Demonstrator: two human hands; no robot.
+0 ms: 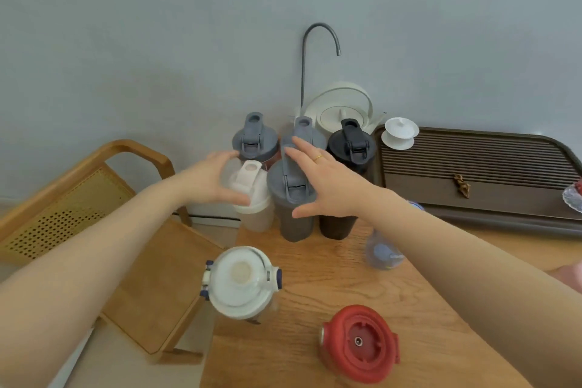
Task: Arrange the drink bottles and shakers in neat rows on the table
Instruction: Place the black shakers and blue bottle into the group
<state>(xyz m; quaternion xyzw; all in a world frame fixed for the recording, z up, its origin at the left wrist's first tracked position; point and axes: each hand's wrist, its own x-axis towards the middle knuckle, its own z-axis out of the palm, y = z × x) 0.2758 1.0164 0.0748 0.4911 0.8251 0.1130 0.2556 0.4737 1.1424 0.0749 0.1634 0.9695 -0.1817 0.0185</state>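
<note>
Five shakers cluster at the table's back. A grey-lidded shaker, another grey-lidded shaker and a black shaker stand behind. A cream shaker and a tall grey shaker stand in front. My left hand curves around the cream shaker's left side, thumb against its body, fingers apart. My right hand spreads over the tall grey shaker's lid from the right, not closed on it. Nearer me stand a white-lidded bottle and a red-lidded bottle. A clear bluish bottle is partly hidden under my right forearm.
A dark slatted tea tray fills the back right, with a white lidded cup at its corner. A cream kettle and a gooseneck spout stand against the wall. A wooden cane chair sits left of the table's edge.
</note>
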